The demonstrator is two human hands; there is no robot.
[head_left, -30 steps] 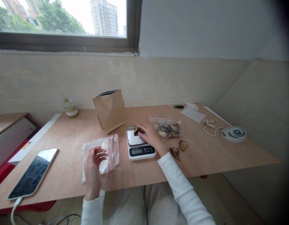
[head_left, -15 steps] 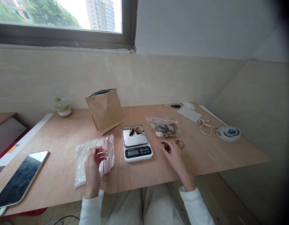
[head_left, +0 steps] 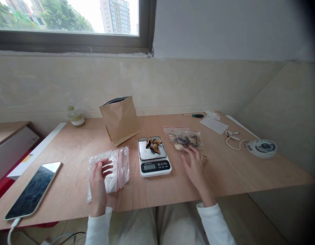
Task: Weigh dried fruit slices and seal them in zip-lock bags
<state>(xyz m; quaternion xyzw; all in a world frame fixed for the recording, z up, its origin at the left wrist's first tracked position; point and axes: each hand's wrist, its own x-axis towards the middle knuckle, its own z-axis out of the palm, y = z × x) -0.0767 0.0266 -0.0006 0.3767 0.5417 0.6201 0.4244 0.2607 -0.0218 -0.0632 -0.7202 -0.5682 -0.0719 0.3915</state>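
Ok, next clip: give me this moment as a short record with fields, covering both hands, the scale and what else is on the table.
left hand: left hand rests on the stack of clear zip bags
right hand: right hand open, palm down over a loose dried piece, beside the filled zip bag
scale: digital scale with three dark dried pieces on its pan
behind scale: brown paper pouch, upright, top open
table left: phone, screen up
table right: screwdriver, round white device

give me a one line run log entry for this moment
left hand: resting on clear zip bags | right hand: open, over loose dried piece | scale: three dried pieces on pan
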